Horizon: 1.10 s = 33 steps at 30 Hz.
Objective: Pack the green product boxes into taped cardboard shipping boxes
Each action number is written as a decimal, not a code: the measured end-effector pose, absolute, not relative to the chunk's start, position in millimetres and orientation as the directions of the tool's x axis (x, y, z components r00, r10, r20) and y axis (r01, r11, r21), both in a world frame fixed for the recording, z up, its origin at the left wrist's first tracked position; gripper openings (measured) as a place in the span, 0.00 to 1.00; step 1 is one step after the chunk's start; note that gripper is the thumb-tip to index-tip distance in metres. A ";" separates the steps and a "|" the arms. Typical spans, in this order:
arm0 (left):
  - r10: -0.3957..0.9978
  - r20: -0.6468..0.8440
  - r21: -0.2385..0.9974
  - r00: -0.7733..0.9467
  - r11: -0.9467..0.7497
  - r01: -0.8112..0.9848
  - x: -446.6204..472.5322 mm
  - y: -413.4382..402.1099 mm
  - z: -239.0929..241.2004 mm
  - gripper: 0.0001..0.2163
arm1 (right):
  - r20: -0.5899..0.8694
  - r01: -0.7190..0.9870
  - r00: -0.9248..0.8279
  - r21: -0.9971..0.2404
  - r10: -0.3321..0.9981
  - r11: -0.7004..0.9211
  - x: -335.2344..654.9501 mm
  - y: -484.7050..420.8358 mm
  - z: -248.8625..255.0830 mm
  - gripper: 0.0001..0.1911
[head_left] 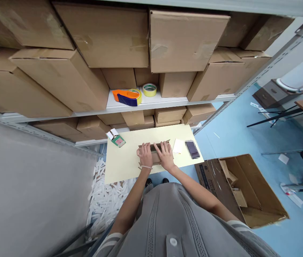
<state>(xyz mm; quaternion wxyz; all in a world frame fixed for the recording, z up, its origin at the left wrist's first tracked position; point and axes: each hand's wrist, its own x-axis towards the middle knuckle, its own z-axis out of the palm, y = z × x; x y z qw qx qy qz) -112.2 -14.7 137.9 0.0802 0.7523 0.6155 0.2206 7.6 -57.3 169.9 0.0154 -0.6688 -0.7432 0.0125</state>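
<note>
A small brown cardboard box [156,158] lies on the pale yellow tabletop [132,167] in front of me, with flaps standing out at its edges. My left hand [145,157] grips its left side, fingers over the top. At the right side, my right hand [166,157] holds the box, its fingers bent over the far edge and the thumb pointing inward. The hands hide much of the box, so I cannot tell what is inside. A white pad of paper [178,146] lies just right of my right hand, beside a dark, pixelated object [192,149].
A green and white carton [116,138] stands at the table's left corner. The shelf above holds an orange and blue tape dispenser [127,97], a tape roll [149,90] and several cardboard boxes [190,41]. White paper strips [111,203] lie below left; a large open carton [258,185] stands right.
</note>
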 end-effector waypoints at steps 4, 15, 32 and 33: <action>0.958 0.252 0.336 0.139 -0.221 0.916 -111.4 -8.7 139.5 0.17 | 0.032 0.994 -0.102 -0.032 0.994 0.103 6.2 -56.7 171.9 0.56; 0.921 0.323 0.240 0.219 -0.303 0.922 -117.7 0.1 134.8 0.11 | 0.152 0.995 -0.084 -0.039 0.985 0.091 5.0 -59.0 158.8 0.36; 0.887 0.296 0.256 0.355 -0.432 0.865 -133.1 -2.9 147.3 0.10 | 0.149 0.994 -0.095 -0.035 0.984 0.102 8.1 -73.7 131.8 0.35; 0.874 0.287 0.252 0.392 -0.464 0.849 -136.8 -1.4 149.2 0.11 | 0.149 0.994 -0.098 -0.035 0.984 0.104 8.6 -73.6 133.1 0.35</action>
